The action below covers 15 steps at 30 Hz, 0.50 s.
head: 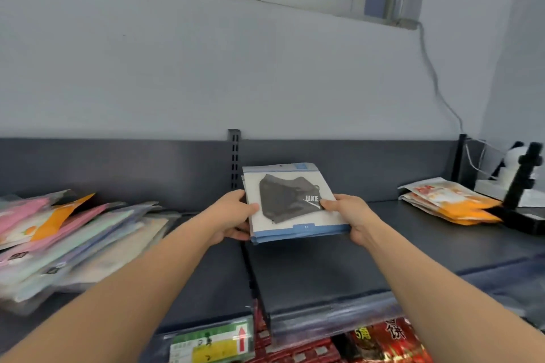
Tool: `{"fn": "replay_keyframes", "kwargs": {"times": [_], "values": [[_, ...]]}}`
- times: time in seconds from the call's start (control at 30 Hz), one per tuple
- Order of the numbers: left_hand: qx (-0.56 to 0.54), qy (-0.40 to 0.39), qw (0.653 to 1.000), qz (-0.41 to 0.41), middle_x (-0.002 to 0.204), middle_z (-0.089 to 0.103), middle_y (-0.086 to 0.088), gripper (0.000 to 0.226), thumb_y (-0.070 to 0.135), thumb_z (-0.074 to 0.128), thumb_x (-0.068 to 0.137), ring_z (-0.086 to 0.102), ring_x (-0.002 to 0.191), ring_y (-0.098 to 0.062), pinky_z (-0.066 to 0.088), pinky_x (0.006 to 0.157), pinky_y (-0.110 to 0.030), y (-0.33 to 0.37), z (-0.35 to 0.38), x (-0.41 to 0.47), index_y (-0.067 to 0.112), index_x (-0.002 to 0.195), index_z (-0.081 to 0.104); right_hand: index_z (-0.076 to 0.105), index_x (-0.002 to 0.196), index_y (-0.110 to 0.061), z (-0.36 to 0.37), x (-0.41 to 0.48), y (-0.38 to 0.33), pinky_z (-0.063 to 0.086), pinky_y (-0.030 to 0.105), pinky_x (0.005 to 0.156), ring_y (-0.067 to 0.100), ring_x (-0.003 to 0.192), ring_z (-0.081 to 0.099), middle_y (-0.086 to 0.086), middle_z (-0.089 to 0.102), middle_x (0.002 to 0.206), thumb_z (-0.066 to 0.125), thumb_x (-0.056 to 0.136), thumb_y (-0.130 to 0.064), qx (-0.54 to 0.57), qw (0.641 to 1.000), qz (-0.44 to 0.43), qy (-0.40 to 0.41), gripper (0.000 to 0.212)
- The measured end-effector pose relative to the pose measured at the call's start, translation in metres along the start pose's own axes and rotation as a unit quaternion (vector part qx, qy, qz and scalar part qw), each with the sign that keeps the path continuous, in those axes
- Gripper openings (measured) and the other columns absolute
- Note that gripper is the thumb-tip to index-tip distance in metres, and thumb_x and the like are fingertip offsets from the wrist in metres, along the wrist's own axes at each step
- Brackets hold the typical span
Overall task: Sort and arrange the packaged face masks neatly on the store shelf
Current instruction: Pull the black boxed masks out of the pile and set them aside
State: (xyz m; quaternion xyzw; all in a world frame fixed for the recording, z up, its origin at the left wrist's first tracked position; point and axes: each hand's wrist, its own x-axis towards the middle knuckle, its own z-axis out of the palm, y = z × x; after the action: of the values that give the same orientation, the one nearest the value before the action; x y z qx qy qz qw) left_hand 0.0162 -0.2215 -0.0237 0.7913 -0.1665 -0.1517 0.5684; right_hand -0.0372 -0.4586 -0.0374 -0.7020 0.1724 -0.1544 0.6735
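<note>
A small stack of white and blue mask packs (290, 215), with a black mask showing on the top one, is held just above the dark shelf (324, 268) near its middle upright. My left hand (233, 215) grips the stack's left edge, thumb on top. My right hand (351, 215) grips its right edge, thumb on the front face. A loose, untidy heap of pink, orange and pale mask packs (67, 239) lies on the left part of the shelf. A short pile of orange and white packs (448, 200) lies at the far right.
A slotted metal upright (234, 156) rises behind the stack at the shelf's back panel. A black stand (522, 186) and a white cable sit at the right end. Red and green packaged goods (295, 342) fill the lower shelf below the front edge.
</note>
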Motion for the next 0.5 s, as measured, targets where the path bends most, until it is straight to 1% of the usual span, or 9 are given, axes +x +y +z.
{"fn": "replay_keyframes", "kwargs": {"times": [0.1, 0.13, 0.23, 0.27, 0.33, 0.4, 0.43, 0.5], "values": [[-0.010, -0.011, 1.000, 0.003, 0.108, 0.069, -0.010, 0.029, 0.014, 0.049, 0.100, 0.067, 0.083, -0.024, 0.057, 0.069, -0.034, 0.011, 0.060, 0.024, 0.019, 0.129, 0.049, 0.063, 0.115, -0.004, -0.062, 0.020, 0.009, 0.047, 0.027, 0.062, 0.019, 0.079, 0.064, 0.008, 0.071, 0.100, 0.073, 0.085, -0.014, -0.034, 0.999, 0.001, 0.026, 0.034], [-0.010, -0.012, 1.000, 0.004, 0.107, 0.070, -0.010, 0.031, 0.014, 0.049, 0.100, 0.067, 0.081, -0.024, 0.056, 0.067, -0.034, 0.014, 0.073, 0.030, 0.020, 0.130, 0.048, 0.061, 0.118, -0.004, -0.076, 0.026, 0.012, 0.047, 0.027, 0.064, 0.020, 0.084, 0.065, 0.009, 0.070, 0.104, 0.076, 0.082, -0.017, -0.044, 0.999, 0.003, 0.032, 0.041], [-0.001, -0.012, 1.000, 0.001, 0.105, 0.071, -0.011, 0.032, 0.014, 0.051, 0.099, 0.066, 0.078, -0.024, 0.055, 0.067, -0.034, 0.026, 0.124, 0.051, 0.023, 0.129, 0.048, 0.061, 0.121, -0.009, -0.132, 0.050, 0.019, 0.049, 0.032, 0.080, 0.023, 0.103, 0.063, 0.008, 0.068, 0.116, 0.081, 0.074, -0.029, -0.081, 0.996, 0.005, 0.045, 0.055], [0.001, -0.011, 1.000, -0.002, 0.105, 0.071, -0.012, 0.031, 0.014, 0.052, 0.098, 0.066, 0.078, -0.024, 0.054, 0.065, -0.033, 0.031, 0.142, 0.058, 0.022, 0.128, 0.049, 0.062, 0.122, -0.010, -0.150, 0.057, 0.020, 0.048, 0.032, 0.083, 0.022, 0.104, 0.062, 0.007, 0.067, 0.117, 0.080, 0.075, -0.031, -0.090, 0.995, 0.007, 0.046, 0.055], [0.003, -0.011, 1.000, -0.010, 0.104, 0.071, -0.012, 0.029, 0.015, 0.052, 0.098, 0.065, 0.073, -0.022, 0.052, 0.061, -0.030, 0.039, 0.175, 0.070, 0.020, 0.126, 0.051, 0.061, 0.124, -0.008, -0.178, 0.064, 0.016, 0.044, 0.030, 0.082, 0.019, 0.100, 0.058, 0.005, 0.064, 0.117, 0.077, 0.081, -0.029, -0.112, 0.992, 0.013, 0.050, 0.050], [0.007, -0.010, 1.000, -0.018, 0.098, 0.070, -0.011, 0.026, 0.016, 0.051, 0.099, 0.063, 0.067, -0.019, 0.051, 0.058, -0.029, 0.045, 0.203, 0.081, 0.019, 0.124, 0.052, 0.058, 0.127, -0.006, -0.204, 0.077, 0.018, 0.038, 0.029, 0.083, 0.020, 0.100, 0.053, 0.004, 0.060, 0.117, 0.072, 0.087, -0.024, -0.135, 0.989, 0.012, 0.060, 0.047], [0.009, -0.009, 1.000, -0.024, 0.093, 0.069, -0.009, 0.024, 0.016, 0.050, 0.099, 0.062, 0.064, -0.019, 0.050, 0.057, -0.028, 0.047, 0.216, 0.087, 0.018, 0.123, 0.052, 0.057, 0.130, -0.005, -0.215, 0.082, 0.020, 0.036, 0.028, 0.085, 0.021, 0.104, 0.051, 0.007, 0.059, 0.120, 0.070, 0.089, -0.023, -0.146, 0.987, 0.008, 0.067, 0.047], [0.019, -0.009, 0.999, -0.037, 0.085, 0.067, -0.006, 0.022, 0.017, 0.049, 0.099, 0.061, 0.061, -0.017, 0.048, 0.053, -0.027, 0.049, 0.238, 0.098, 0.015, 0.121, 0.053, 0.051, 0.138, -0.004, -0.231, 0.093, 0.026, 0.037, 0.028, 0.091, 0.025, 0.118, 0.050, 0.009, 0.054, 0.137, 0.068, 0.091, -0.023, -0.182, 0.980, -0.006, 0.083, 0.054]]}}
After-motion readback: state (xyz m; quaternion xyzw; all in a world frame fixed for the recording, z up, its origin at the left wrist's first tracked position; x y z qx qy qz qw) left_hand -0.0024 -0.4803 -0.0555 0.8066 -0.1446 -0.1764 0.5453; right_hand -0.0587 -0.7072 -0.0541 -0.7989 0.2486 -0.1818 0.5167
